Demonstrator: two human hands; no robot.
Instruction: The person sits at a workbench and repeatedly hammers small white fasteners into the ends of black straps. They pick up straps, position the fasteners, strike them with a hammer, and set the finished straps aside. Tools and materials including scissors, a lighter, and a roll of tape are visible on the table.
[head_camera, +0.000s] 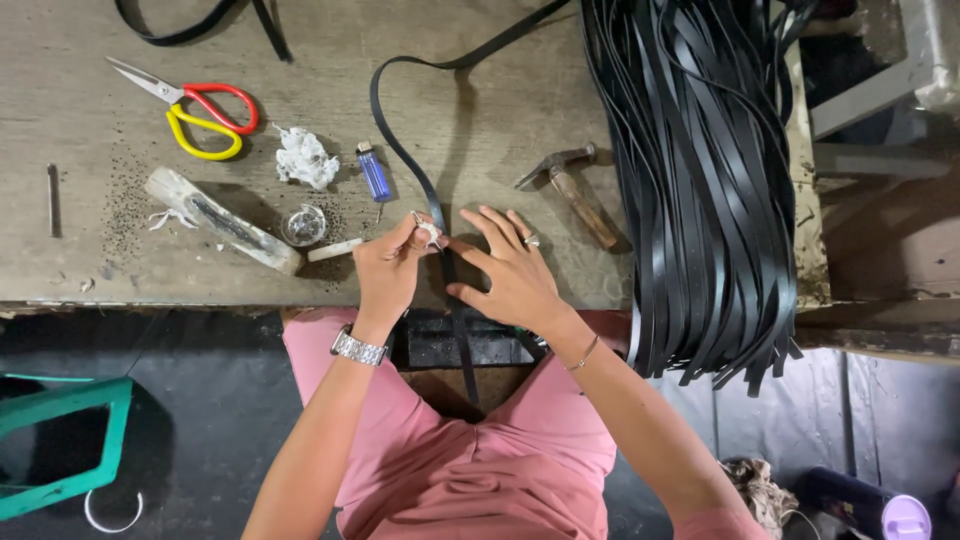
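Black leather strap (440, 215) is running across the worn wooden bench (80, 270) toward my lap, and I am pressing it flat with my right hand (515, 280), fingers spread open on it. My left hand (388, 268) is pinching a small metal buckle piece (427, 232) between thumb and fingertips, right against the strap. Beside me a thick bundle of black straps (710, 180) is hanging over the bench edge, while a hammer (575, 190), a blue lighter (374, 172) and red-and-yellow scissors (200, 115) are lying near
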